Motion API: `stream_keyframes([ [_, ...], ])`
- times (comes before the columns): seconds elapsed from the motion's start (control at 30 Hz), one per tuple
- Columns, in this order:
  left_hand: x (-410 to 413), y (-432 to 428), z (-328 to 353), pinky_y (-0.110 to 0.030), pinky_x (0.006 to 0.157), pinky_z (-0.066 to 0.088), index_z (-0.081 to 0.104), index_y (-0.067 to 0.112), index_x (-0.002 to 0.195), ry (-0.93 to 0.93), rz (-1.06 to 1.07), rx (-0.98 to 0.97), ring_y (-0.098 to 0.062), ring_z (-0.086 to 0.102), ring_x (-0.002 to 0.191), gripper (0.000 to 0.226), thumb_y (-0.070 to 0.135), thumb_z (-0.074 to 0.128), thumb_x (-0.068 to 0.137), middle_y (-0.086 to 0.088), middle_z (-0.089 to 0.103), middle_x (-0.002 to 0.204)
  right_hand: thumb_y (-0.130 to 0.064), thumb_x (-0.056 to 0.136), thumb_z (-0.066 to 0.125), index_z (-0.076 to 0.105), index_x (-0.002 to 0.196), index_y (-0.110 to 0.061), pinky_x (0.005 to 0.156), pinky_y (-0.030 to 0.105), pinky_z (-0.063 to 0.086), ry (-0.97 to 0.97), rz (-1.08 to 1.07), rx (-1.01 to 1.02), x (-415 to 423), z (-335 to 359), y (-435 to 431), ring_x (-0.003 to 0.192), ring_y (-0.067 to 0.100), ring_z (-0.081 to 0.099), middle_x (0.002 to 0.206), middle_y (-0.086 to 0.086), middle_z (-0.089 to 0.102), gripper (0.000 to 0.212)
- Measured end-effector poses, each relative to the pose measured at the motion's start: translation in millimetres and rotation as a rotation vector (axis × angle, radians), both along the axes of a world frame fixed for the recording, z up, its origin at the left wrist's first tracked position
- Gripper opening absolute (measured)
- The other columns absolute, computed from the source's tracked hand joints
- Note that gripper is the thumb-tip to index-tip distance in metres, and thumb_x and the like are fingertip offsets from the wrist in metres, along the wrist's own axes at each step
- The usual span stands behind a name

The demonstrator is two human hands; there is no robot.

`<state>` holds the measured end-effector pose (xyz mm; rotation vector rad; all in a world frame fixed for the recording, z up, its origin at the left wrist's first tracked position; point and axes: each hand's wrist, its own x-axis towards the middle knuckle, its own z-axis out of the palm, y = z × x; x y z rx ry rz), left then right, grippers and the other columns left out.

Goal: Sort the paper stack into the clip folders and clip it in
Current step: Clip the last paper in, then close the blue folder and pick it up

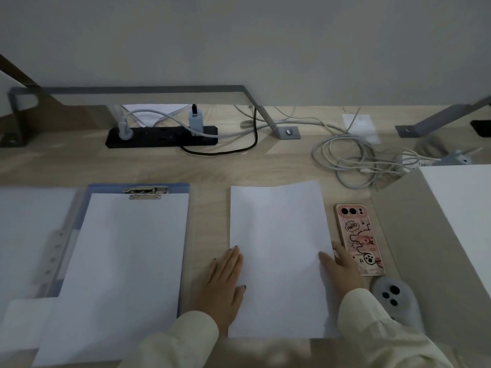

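Observation:
A white paper stack lies flat on the wooden desk in the middle. My left hand rests flat against its left edge, fingers together and extended. My right hand lies on its right edge, thumb on top of the sheets. An open blue clip folder lies to the left, with white sheets lying loose on it just below its metal clip. Its left flap is also covered in white paper.
A pink phone lies just right of the stack, and a grey controller sits below it. A grey folder with white paper fills the right side. A black power strip and coiled cables lie at the back.

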<state>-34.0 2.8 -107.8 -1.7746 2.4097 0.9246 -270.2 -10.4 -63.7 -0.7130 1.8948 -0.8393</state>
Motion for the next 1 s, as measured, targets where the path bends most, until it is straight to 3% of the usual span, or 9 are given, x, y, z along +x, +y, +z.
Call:
stream_keyframes([
  [0.07, -4.5, -4.9, 12.7, -0.013, 0.111, -0.002, -0.006, 0.021, 0.146, 0.293, 0.263, 0.096, -0.008, 0.005, 0.143, 0.066, 0.034, 0.033, 0.095, 0.011, 0.003, 0.156, 0.001, 0.086, 0.046, 0.060, 0.089, -0.019, 0.078, 0.032, 0.043, -0.118, -0.112, -0.079, 7.1, 10.0, 2.8, 0.084, 0.024, 0.058, 0.086, 0.003, 0.065, 0.025],
  [0.2, -1.9, -24.4, 56.5, -0.021, 0.102, 0.027, 0.031, 0.021, 0.138, 0.791, 0.738, 0.338, -0.012, 0.042, 0.123, 0.049, 0.023, 0.050, 0.093, 0.004, 0.042, 0.138, -0.002, 0.087, 0.052, 0.063, 0.091, -0.023, 0.095, 0.041, 0.044, -0.180, -0.119, -0.181, 20.7, 29.7, 0.7, 0.100, 0.027, 0.060, 0.097, 0.004, 0.067, 0.024],
  [0.27, 12.9, -32.1, 78.8, -0.022, 0.096, 0.032, 0.048, 0.028, 0.119, 0.898, 0.791, 0.401, -0.007, 0.053, 0.102, 0.027, 0.025, 0.050, 0.092, 0.010, 0.057, 0.116, -0.003, 0.087, 0.052, 0.065, 0.089, -0.024, 0.090, 0.037, 0.046, -0.234, -0.146, -0.232, 34.9, 41.4, -2.2, 0.092, 0.022, 0.063, 0.095, 0.003, 0.068, 0.024],
  [0.4, 68.7, -40.5, 104.8, -0.031, 0.084, 0.051, 0.060, 0.032, 0.101, 1.024, 0.811, 0.400, -0.012, 0.064, 0.094, 0.015, 0.025, 0.050, 0.092, 0.010, 0.067, 0.101, -0.009, 0.088, 0.053, 0.064, 0.091, -0.020, 0.072, 0.031, 0.052, -0.252, -0.100, -0.263, 86.7, 63.3, -12.4, 0.073, 0.016, 0.065, 0.082, 0.002, 0.069, 0.016],
  [0.63, 215.9, -38.7, 109.8, -0.015, 0.080, 0.041, 0.056, 0.028, 0.111, 0.980, 0.905, 0.222, -0.001, 0.056, 0.095, 0.020, 0.021, 0.050, 0.093, 0.020, 0.061, 0.099, -0.011, 0.073, 0.066, 0.063, 0.104, -0.015, 0.053, 0.027, 0.055, -0.534, 0.118, -0.135, 229.8, 67.0, -17.6, 0.067, 0.017, 0.070, 0.082, -0.001, 0.076, 0.031],
  [0.73, 276.1, -28.8, 106.8, -0.014, 0.079, 0.042, 0.057, 0.027, 0.113, 0.954, 0.933, 0.179, 0.001, 0.058, 0.094, 0.023, 0.019, 0.049, 0.093, 0.018, 0.062, 0.102, -0.003, 0.079, 0.061, 0.063, 0.106, -0.018, 0.064, 0.033, 0.058, -0.558, 0.159, -0.122, 293.4, 56.5, -19.1, 0.080, 0.024, 0.069, 0.095, 0.006, 0.074, 0.031],
  [0.83, 330.2, -20.5, 99.4, -0.009, 0.066, 0.039, 0.059, 0.029, 0.092, 0.869, 0.974, 0.142, -0.001, 0.056, 0.081, 0.012, 0.021, 0.049, 0.093, 0.018, 0.061, 0.086, -0.003, 0.086, 0.052, 0.066, 0.103, -0.022, 0.082, 0.045, 0.052, -0.521, 0.185, -0.077, 348.5, 45.8, -20.6, 0.091, 0.031, 0.066, 0.102, 0.009, 0.072, 0.029],
  [0.9, 366.3, -17.6, 88.2, -0.017, 0.069, 0.043, 0.056, 0.028, 0.082, 0.706, 1.057, -0.025, -0.012, 0.054, 0.078, 0.010, 0.024, 0.053, 0.091, 0.009, 0.059, 0.082, -0.005, 0.087, 0.053, 0.065, 0.103, -0.025, 0.087, 0.050, 0.051, -0.504, 0.208, -0.037, 376.2, 40.5, -19.9, 0.094, 0.033, 0.065, 0.103, 0.008, 0.072, 0.028],
  [1.0, 427.8, -16.2, 67.5, -0.040, 0.088, 0.046, 0.060, 0.016, 0.105, 0.352, 1.252, -0.273, -0.029, 0.055, 0.100, 0.020, 0.016, 0.056, 0.085, -0.010, 0.058, 0.111, -0.004, 0.087, 0.052, 0.063, 0.106, -0.021, 0.084, 0.047, 0.052, -0.491, 0.205, 0.002, 403.9, 33.6, -18.9, 0.092, 0.032, 0.064, 0.100, 0.007, 0.070, 0.027],
])
